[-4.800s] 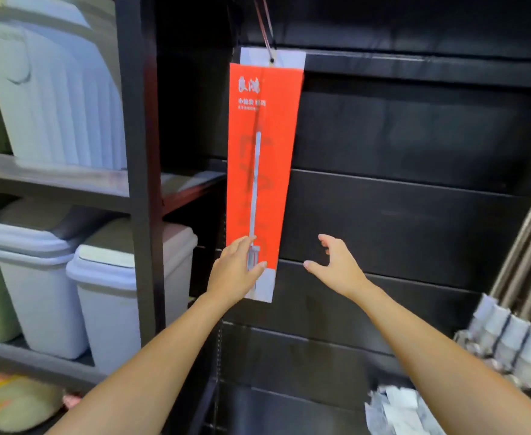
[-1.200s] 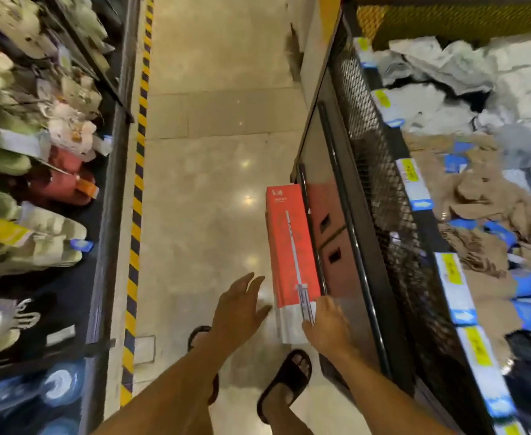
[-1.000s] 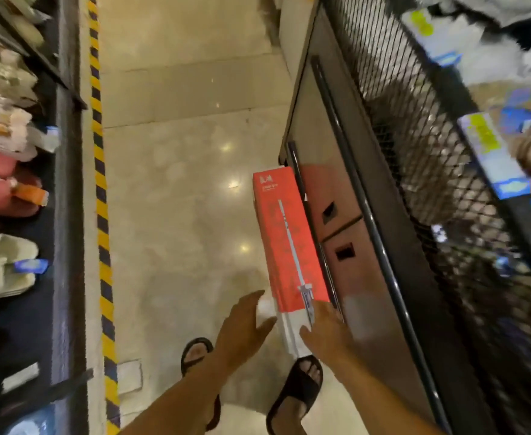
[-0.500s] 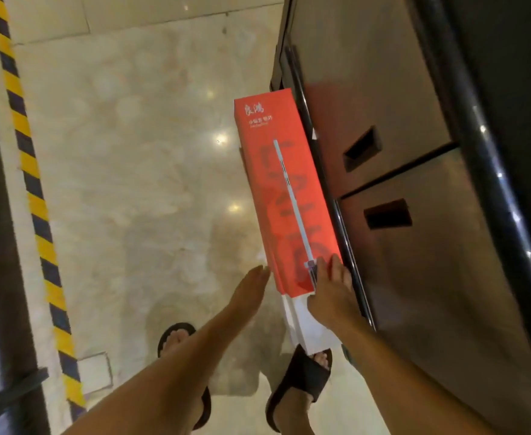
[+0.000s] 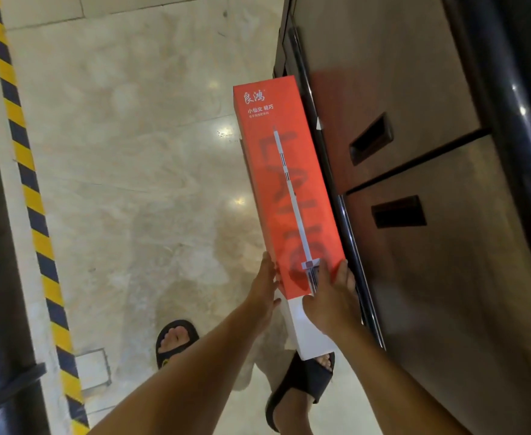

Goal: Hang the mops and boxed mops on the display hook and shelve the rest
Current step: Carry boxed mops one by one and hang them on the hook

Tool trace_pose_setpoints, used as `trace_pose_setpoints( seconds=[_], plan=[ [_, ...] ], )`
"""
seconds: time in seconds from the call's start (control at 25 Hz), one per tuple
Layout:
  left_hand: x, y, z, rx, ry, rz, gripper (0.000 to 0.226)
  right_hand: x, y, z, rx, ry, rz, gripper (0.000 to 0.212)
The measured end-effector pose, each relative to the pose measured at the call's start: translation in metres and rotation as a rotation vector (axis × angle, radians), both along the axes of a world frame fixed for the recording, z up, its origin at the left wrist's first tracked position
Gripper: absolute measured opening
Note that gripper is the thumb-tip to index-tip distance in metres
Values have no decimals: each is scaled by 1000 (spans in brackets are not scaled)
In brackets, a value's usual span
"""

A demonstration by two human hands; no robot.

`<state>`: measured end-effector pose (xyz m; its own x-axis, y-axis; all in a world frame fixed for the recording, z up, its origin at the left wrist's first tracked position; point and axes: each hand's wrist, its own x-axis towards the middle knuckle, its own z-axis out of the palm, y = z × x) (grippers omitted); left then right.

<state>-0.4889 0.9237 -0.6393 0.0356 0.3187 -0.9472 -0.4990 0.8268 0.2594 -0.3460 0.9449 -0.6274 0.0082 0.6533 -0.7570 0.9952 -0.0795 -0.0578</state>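
L hand (image 5: 265, 284) pressing boxed mop (image 5: 289, 189) side, fingers straight; R hand (image 5: 330, 299) lying flat on front; prob needing firmer squeeze pre-lift.

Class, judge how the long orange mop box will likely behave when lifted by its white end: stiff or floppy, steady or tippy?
Probably stiff: the orange mop box shows straight edges, flat faces. Likely to swing or tip: long and narrow, with left hand and right hand at one end only.

Boxed mop (image 5: 284, 183) at frame centre, cabinet (image 5: 414, 230) just right, left hand (image 5: 264, 288) and right hand (image 5: 333, 298) flanking its lower end.
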Motion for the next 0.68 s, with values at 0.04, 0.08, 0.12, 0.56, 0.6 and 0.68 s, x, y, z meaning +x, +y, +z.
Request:
trace_pose_setpoints(
  seconds=[0.04,0.08,0.12,0.56,0.6,0.68],
  plan=[
    [-2,0,-2,-2,7,0,67,-6,-4,-1,-16,5,5,91],
    [-3,0,-2,2,14,2,63,-11,-9,0,-35,22,23,92],
    [-4,1,-1,20,19,-7,59,-13,-13,4,-55,49,64,91],
    [-12,-1,16,200,-15,-58,59,-9,22,-3,32,198,-482,84],
    [-17,-5,8,244,4,-82,58,-7,23,-2,14,239,-528,82],
    [-29,-15,-13,307,-35,-91,64,-4,20,0,-58,351,-593,63]
  ],
)
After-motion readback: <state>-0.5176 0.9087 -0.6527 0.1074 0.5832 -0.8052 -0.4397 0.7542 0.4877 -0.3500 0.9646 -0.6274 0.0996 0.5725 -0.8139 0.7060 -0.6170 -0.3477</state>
